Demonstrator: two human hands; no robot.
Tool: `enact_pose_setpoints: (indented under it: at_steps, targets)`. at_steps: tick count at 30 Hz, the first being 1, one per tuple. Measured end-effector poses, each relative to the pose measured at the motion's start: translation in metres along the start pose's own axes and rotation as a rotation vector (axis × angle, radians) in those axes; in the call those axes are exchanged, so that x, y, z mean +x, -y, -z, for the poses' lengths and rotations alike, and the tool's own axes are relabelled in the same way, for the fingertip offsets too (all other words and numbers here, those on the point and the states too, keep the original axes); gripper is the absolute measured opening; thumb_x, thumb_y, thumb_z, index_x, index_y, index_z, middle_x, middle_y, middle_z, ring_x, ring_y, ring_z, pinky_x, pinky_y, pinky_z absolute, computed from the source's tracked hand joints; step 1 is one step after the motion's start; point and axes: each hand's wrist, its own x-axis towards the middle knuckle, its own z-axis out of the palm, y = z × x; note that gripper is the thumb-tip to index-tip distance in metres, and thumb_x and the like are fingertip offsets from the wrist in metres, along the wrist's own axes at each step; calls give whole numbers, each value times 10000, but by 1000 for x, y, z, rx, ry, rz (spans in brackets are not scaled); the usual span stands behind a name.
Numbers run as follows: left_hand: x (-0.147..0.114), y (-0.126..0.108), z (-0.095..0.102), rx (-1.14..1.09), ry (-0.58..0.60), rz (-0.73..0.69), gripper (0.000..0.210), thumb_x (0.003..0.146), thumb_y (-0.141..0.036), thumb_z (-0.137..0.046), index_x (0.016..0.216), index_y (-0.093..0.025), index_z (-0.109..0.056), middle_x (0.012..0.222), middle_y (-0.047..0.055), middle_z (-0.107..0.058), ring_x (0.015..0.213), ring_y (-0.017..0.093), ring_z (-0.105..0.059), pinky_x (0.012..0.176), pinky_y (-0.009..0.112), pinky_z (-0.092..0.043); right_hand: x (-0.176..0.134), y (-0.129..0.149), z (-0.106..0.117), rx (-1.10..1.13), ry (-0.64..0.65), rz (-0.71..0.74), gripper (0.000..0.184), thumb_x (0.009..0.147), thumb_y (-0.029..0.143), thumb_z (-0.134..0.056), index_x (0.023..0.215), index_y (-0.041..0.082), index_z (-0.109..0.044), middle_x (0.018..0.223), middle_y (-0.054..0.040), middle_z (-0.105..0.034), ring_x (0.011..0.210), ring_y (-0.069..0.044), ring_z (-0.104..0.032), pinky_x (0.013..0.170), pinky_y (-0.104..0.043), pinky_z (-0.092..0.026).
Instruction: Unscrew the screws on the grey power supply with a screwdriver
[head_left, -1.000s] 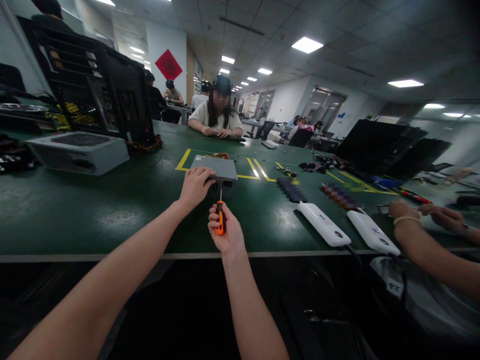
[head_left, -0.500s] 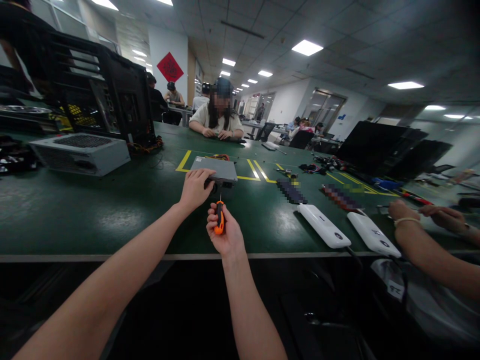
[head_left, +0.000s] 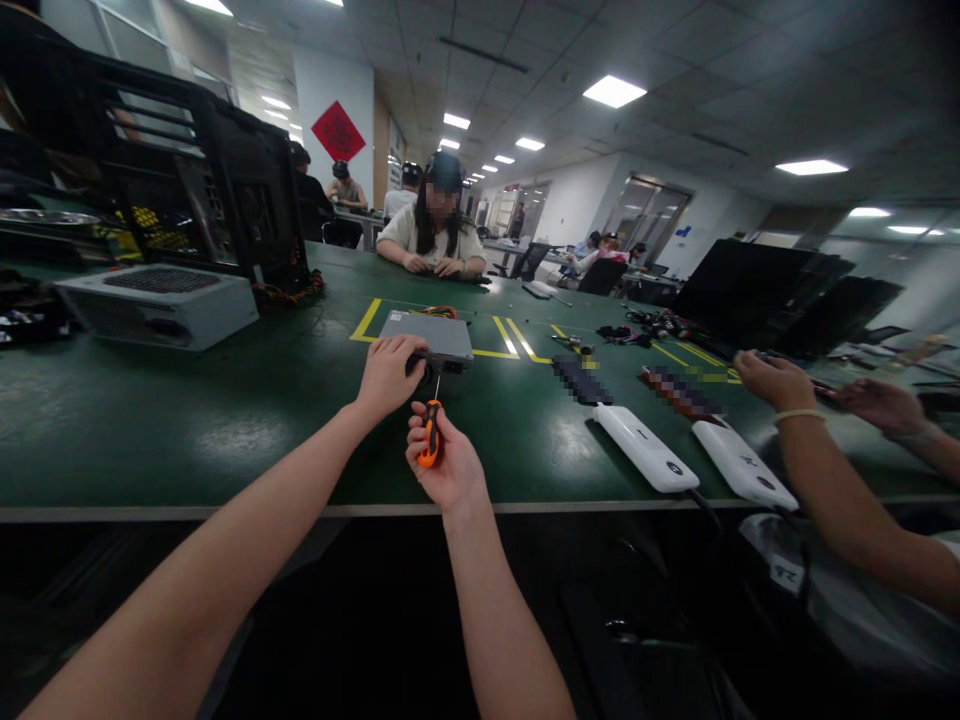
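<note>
A small grey computer power supply (head_left: 439, 336) lies on the green table (head_left: 285, 420), partly inside a yellow tape outline, with coloured cables behind it. My left hand (head_left: 390, 375) grips its left front corner, fingers over the top and thumb at the front face. In my right hand (head_left: 450, 460) is an orange and black screwdriver (head_left: 430, 435), fingers wrapped round the handle. Its shaft points up and away at the front face, near the socket. Whether the tip touches a screw is too small to tell.
A larger power supply (head_left: 161, 305) and a black computer case (head_left: 195, 180) stand at left. Right of my hands lie white power banks (head_left: 646, 448) and blurred phones. A co-worker's hands (head_left: 780, 385) work at far right; another person (head_left: 435, 225) sits opposite.
My right hand and the screwdriver have shifted slightly left, and the handle leans a little more. My left hand stays on the power supply. The right-hand co-worker's hands have risen.
</note>
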Motion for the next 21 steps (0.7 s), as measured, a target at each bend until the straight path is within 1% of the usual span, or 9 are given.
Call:
enact_pose_setpoints:
  at_steps: [2, 5, 8, 10, 12, 15, 18, 21]
  targets:
    - [0, 0, 0, 1, -2, -4, 200, 812, -201, -510, 999, -230, -574, 1090, 13, -638, 1027, 213, -546, 937, 373, -337, 0, 0, 0, -10, 10, 7, 350, 984, 309, -272, 927, 111, -555, 661, 13, -503, 460, -17, -427, 355, -79, -352]
    - [0, 0, 0, 0, 7, -4, 207, 811, -202, -507, 1006, -232, -570, 1092, 16, -635, 1030, 214, -544, 941, 377, -334, 0, 1, 1, 10, -30, 33, 293, 971, 277, -339, 803, 129, -527, 668, 16, -501, 432, 3, -374, 327, -60, -283]
    - [0, 0, 0, -1, 14, 2, 213, 810, -203, -503, 1011, -237, -568, 1091, 21, -633, 1035, 220, -540, 947, 382, -329, 0, 1, 2, 61, -44, 46, 257, 959, 225, -368, 757, 138, -501, 684, 17, -496, 462, 7, -406, 350, -45, -307]
    - [0, 0, 0, -1, 8, 1, 213, 810, -201, -503, 1010, -236, -567, 1085, 22, -633, 1031, 221, -540, 948, 382, -327, 0, 2, 2, 86, -21, 33, 276, 968, 252, -340, 797, 130, -520, 693, 12, -501, 495, -5, -447, 379, -54, -360]
    - [0, 0, 0, -1, 8, 2, 208, 811, -202, -502, 1005, -235, -569, 1082, 21, -631, 1027, 219, -539, 949, 381, -325, 0, 2, 2, 79, -5, 8, 308, 975, 277, -306, 859, 118, -543, 694, 7, -505, 504, -17, -459, 393, -72, -392]
    - [-1, -1, 1, 5, 16, 7, 224, 809, -205, -504, 1022, -236, -564, 1094, 22, -624, 1034, 221, -533, 951, 383, -323, 0, 2, 2, 60, -6, 5, 331, 976, 302, -290, 917, 115, -556, 667, 16, -483, 468, -19, -415, 355, -75, -352]
    - [-1, -1, 2, 17, 23, -5, 251, 801, -198, -511, 1045, -236, -554, 1100, 22, -620, 1041, 225, -529, 948, 380, -323, 0, 2, 2, 73, -31, 23, 293, 962, 305, -348, 828, 126, -537, 676, 15, -474, 463, -11, -397, 322, -59, -289]
    - [-1, -1, 2, 27, 25, -16, 237, 794, -189, -516, 1023, -236, -553, 1099, 17, -622, 1038, 225, -533, 939, 374, -326, 0, 2, 2, 101, -46, 20, 251, 956, 229, -370, 767, 132, -503, 699, 10, -486, 485, 0, -423, 340, -40, -299]
